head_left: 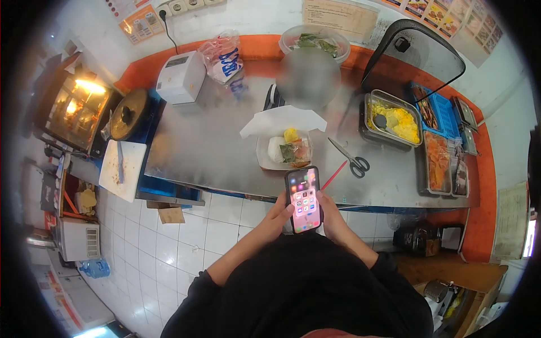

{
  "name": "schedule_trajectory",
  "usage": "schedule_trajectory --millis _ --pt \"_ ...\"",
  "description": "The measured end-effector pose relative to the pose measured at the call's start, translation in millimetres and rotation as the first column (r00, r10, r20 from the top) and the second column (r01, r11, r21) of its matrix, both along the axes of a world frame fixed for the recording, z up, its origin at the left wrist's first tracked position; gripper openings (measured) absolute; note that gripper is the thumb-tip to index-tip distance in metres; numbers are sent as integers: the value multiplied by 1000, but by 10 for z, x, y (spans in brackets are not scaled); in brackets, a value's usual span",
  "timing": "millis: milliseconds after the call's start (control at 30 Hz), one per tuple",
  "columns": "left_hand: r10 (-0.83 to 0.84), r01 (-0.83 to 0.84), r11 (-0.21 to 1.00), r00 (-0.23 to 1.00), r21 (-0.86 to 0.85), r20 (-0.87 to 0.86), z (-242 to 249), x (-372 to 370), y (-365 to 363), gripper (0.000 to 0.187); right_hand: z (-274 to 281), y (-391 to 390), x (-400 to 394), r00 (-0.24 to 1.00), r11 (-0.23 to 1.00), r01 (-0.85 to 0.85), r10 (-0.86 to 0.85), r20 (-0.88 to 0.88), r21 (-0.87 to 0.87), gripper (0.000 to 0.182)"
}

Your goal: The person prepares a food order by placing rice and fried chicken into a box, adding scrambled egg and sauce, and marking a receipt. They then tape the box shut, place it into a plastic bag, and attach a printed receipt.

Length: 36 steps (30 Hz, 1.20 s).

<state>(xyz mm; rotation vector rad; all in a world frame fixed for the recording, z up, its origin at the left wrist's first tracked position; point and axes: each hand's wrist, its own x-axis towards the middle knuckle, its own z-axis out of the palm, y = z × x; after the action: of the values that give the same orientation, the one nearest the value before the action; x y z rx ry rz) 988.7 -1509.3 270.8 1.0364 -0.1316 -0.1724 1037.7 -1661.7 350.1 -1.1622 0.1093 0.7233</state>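
A phone [304,200] with a lit screen of app icons is held upright between my two hands, in front of the metal table's near edge. My left hand [277,216] grips its left side, and my right hand [331,213] holds its right side. Just beyond the phone sits an open food box [264,151] lined with white paper [282,119]; white rice [276,149], yellow food and green leaves lie in it. To the right of the box are black-handled scissors [358,163] and a red pen-like item [335,175].
A tray of yellow food [400,124] and a tray of orange food [437,160] stand at the right. At the left are a lidded pan [129,114] and a cutting board [132,169] with a knife. A white box [181,78] and plastic bag [221,56] stand behind.
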Motion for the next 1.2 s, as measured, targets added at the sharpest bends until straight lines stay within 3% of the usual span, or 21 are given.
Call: schedule_trajectory --millis 100,133,300,433,533,567,633,733,767,833,900,1000,1167,1200 --pt "47 -39 975 998 219 -32 807 -55 -47 55 -154 -76 22 998 996 -61 63 25 -69 35" --pt "44 -36 975 999 220 -31 857 -65 -42 55 -103 -79 20 998 996 -59 61 25 -68 35" --pt "89 -6 947 966 321 -244 736 -79 18 45 123 -168 11 993 992 -119 119 19 -31 38" --pt "79 21 915 970 404 -230 766 -17 -30 40 105 -201 21 988 990 -142 143 54 -27 43" --pt "148 -61 941 959 333 -243 754 53 -59 37 717 34 65 989 976 -131 141 50 -175 49" --pt "143 -59 947 958 317 -247 823 85 -43 37 687 29 82 989 976 -130 141 51 -175 49" --pt "139 -58 952 957 301 -254 853 126 -3 36 564 2 120 929 968 -176 224 296 -181 58" --pt "117 -45 938 975 343 -191 834 160 15 37 467 -80 188 903 928 -303 352 245 -215 66" --pt "177 -134 931 979 339 -101 855 156 -13 36 331 -116 221 904 929 -302 350 244 -216 66" --pt "235 -218 919 972 328 -11 812 143 -24 36 66 -153 266 765 936 -349 311 565 -43 69" --pt "213 -448 658 881 605 422 670 123 34 31 33 -189 243 767 926 -370 347 539 -70 70" --pt "82 -425 582 879 694 470 872 82 73 26 47 -231 196 760 908 -402 402 510 -117 68" --pt "-2 -395 610 866 687 499 910 73 114 24 91 -258 227 741 865 -499 451 498 -42 61" --pt "-13 -408 612 852 677 524 910 75 116 24 -30 -282 230 706 868 -480 470 530 -129 59"
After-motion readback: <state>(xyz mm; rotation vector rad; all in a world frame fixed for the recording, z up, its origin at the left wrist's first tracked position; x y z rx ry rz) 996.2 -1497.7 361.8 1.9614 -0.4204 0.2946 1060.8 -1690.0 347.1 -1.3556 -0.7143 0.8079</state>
